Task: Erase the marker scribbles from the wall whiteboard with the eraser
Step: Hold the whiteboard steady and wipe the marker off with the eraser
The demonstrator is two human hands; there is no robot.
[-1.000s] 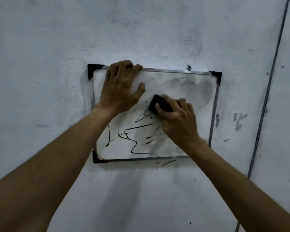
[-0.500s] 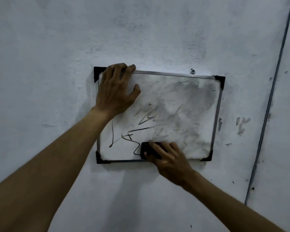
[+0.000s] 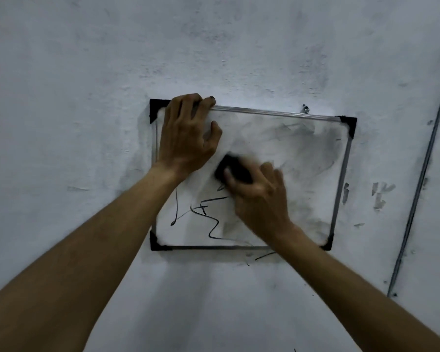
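Half a second back the eraser was down at the whiteboard's bottom edge. Now it sits higher, left of the board's middle and just beside the left thumb, much where it was a second ago. I judge this an up-and-down scrubbing stroke caught mid-pass, since the right hand and the eraser are both blurred.

The right hand grips the eraser, thumb on its near side and fingers over the top, and presses it flat to the board. The left hand has not moved: its fingers are hooked over the top rail near the top-left corner and its palm lies on the surface, steadying the board against the wall.

For the task, the right half and the top of the board carry only grey smears. The dark scribbles in the bottom-left quarter are intact: a looped line by the left edge, a crossed mark, and a zigzag running to the bottom edge. The stroke has not reached them, so I put the job at roughly half done, with that quarter needing direct passes and the smears a further wipe.

A few stray marker ticks lie on the wall just under the bottom edge, off the board.

No container of any kind is in view.
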